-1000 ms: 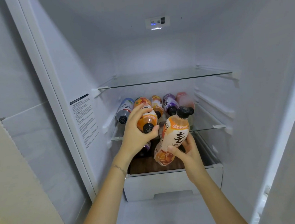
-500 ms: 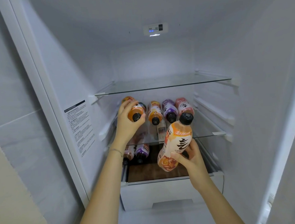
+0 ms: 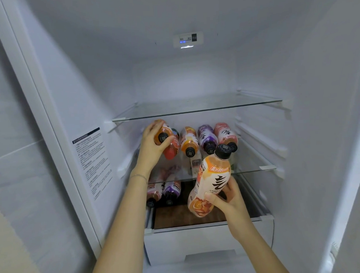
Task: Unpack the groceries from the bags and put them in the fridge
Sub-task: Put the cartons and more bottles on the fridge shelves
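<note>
My left hand (image 3: 152, 144) grips an orange bottle (image 3: 164, 133) by its cap end, lying on top of other bottles at the left of the middle glass shelf (image 3: 257, 170). Beside it on that shelf lie an orange bottle (image 3: 188, 140), a purple bottle (image 3: 206, 138) and a pink bottle (image 3: 225, 134), caps toward me. My right hand (image 3: 226, 198) holds a peach-coloured bottle with a black cap (image 3: 211, 182) nearly upright in front of the shelf, fingers round its lower half.
The upper glass shelf (image 3: 196, 109) has nothing on it. Under the middle shelf two bottles (image 3: 164, 190) lie at the left above a white drawer (image 3: 208, 240) with a brown bottom. A label sticker (image 3: 92, 160) is on the left fridge wall.
My left hand has pushed its orange bottle further back and up onto the left of the shelf row. My right hand keeps the peach bottle in about the same place.
</note>
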A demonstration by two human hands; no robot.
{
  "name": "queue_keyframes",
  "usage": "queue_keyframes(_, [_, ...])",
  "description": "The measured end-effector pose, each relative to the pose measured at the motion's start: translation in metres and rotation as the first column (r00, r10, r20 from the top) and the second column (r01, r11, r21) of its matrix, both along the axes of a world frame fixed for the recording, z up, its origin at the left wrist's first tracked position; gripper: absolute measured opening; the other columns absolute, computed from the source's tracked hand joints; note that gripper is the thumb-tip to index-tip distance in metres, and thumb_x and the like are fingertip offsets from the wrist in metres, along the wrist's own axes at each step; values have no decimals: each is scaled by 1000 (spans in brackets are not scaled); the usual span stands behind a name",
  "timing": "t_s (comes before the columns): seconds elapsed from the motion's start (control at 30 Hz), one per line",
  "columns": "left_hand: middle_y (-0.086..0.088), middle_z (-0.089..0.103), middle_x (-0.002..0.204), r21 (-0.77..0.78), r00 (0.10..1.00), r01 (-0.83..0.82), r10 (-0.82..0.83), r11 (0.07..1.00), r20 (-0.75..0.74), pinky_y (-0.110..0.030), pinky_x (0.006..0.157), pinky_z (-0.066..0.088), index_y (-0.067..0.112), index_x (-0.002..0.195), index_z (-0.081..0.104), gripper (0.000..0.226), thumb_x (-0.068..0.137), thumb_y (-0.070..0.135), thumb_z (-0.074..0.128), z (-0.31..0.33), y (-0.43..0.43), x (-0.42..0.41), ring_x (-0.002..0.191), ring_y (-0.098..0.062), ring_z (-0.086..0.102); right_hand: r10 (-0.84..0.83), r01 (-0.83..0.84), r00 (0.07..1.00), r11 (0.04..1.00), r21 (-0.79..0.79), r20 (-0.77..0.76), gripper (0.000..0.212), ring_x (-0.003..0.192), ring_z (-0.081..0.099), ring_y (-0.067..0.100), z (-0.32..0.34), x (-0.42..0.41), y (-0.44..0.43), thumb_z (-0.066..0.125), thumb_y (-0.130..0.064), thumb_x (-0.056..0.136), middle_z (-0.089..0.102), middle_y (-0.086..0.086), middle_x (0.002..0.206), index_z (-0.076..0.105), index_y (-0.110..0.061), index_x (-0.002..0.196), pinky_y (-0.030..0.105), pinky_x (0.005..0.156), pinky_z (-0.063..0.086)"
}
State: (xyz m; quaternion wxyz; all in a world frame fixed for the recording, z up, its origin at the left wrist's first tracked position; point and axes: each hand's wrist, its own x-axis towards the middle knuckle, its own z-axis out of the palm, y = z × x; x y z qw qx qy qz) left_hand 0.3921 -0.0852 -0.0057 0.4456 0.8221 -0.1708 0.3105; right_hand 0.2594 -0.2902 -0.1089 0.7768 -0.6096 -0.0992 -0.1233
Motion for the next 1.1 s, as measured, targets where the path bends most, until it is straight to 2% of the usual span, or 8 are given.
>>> queue_keyframes(0.33, [-9,25,158,37,995,-38,41,999,-89,-45,119,24,19,150,33,63,94,31,61,-3,5,9,146,-24,23,27,-27,1000,1000,3,-1,57,108,60,2,1,2,8,73,-1,77,63,-16,116,50,-34,117,18,73,55])
queue_keyframes(0.5, [-12,30,156,128,990,-76,91,989,-111,-47,117,27,16,150,33,68,92,40,60,-6,7,17,144,-28,29,36,-36,999,999,12,-7,64,111,60,3,0,1,10,77,-16,66,64,-15,118,50,-35,121,22,78,55])
queue_keyframes(0.63, [-12,32,155,167,992,-63,81,984,-101,-41,117,26,13,149,35,69,91,37,62,-9,6,15,143,-26,29,17,-17,1000,1000,10,-2,58,109,60,3,-2,2,10,72,0,76,63,-14,117,50,-33,118,20,75,55])
queue_keyframes(0.9, [-11,33,155,227,990,-105,123,968,-65,-41,115,28,12,149,33,72,90,40,62,-15,6,14,143,-26,30,-1,1,1000,1000,17,-16,57,105,61,1,-3,2,11,72,2,78,62,-15,116,50,-32,118,17,70,54])
queue_keyframes(1.1, [-12,36,154,249,984,-138,160,959,-74,-45,116,30,11,148,35,74,88,43,63,-18,9,17,142,-28,31,0,1,1000,1000,11,-13,58,110,60,6,-5,-1,13,73,-1,76,63,-13,118,50,-34,118,20,74,55])
